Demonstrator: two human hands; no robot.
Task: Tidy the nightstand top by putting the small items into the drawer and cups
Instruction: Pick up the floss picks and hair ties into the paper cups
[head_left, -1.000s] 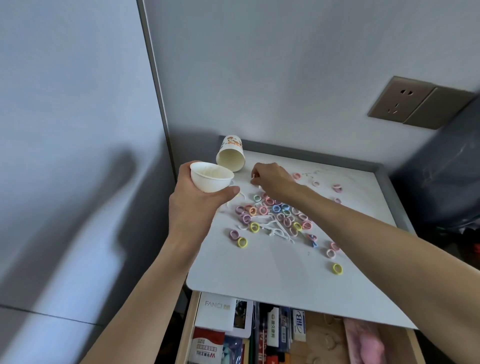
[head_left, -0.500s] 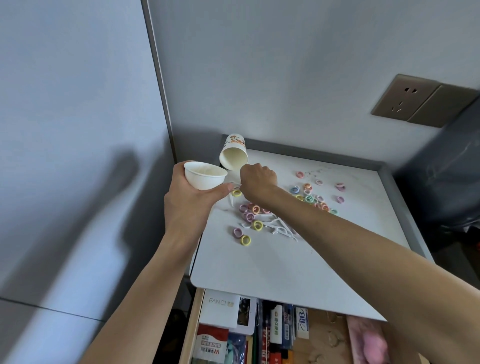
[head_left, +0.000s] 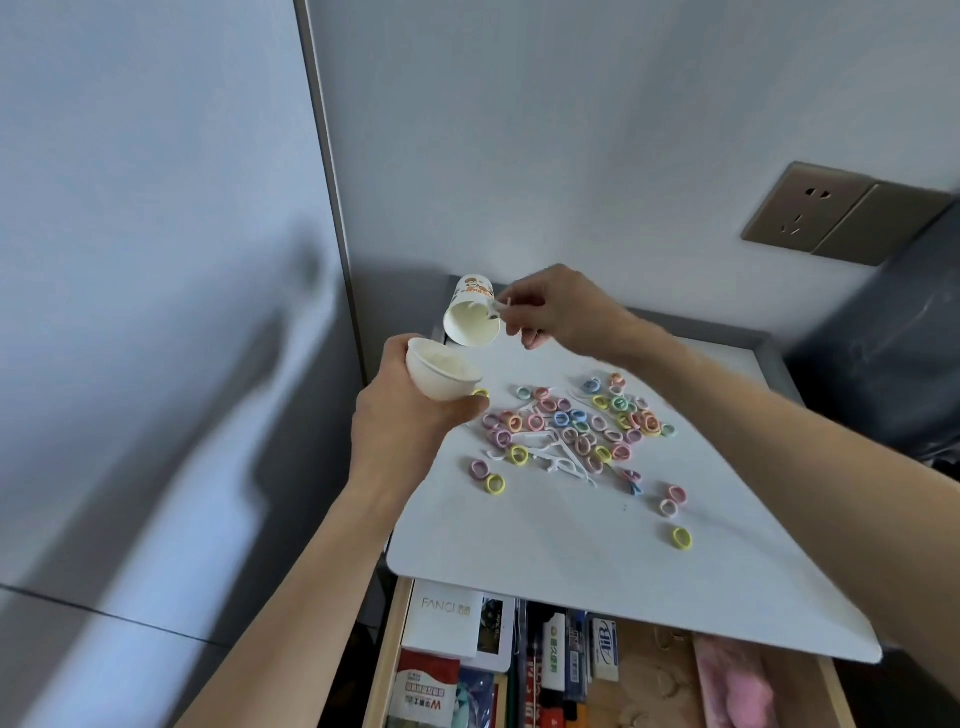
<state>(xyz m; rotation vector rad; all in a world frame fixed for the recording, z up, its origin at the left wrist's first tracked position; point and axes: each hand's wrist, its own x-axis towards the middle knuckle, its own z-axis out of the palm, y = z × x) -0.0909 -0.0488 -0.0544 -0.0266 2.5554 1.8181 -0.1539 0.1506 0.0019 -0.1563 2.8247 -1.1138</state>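
R hand (head_left: 558, 306) has gone up from the rings (head_left: 571, 431) & pinches a floss pick (head_left: 500, 306) at the tipped cup (head_left: 471, 317); L hand (head_left: 410, 421) holds small cup (head_left: 441, 371).

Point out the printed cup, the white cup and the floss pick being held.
printed cup (head_left: 471, 318): head view, inner wall near the rim.
white cup (head_left: 442, 375): head view, outer side below the rim.
floss pick (head_left: 500, 306): head view, white part showing beyond the right hand's fingertips.
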